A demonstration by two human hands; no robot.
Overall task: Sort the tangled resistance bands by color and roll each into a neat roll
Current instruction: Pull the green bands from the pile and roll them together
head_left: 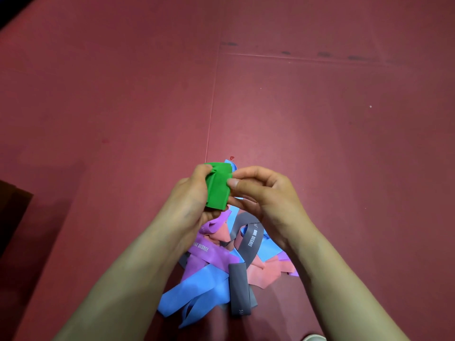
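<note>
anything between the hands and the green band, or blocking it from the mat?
Nothing visible. The left hand and right hand both grip the green band, held above the tangled pile of blue, purple, grey and red bands. The red mat beside the pile looks reachable without crossing it.

Dark red seamed surface (320, 119) carries one tangled heap of flat elastic bands (221, 263): blue band (197, 289), purple band (211, 254), grey band (238, 289) and salmon-pink band (263, 274), all overlapping.

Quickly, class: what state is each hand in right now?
Left hand: grips the green band.
Right hand: pinches the same green band.
</note>
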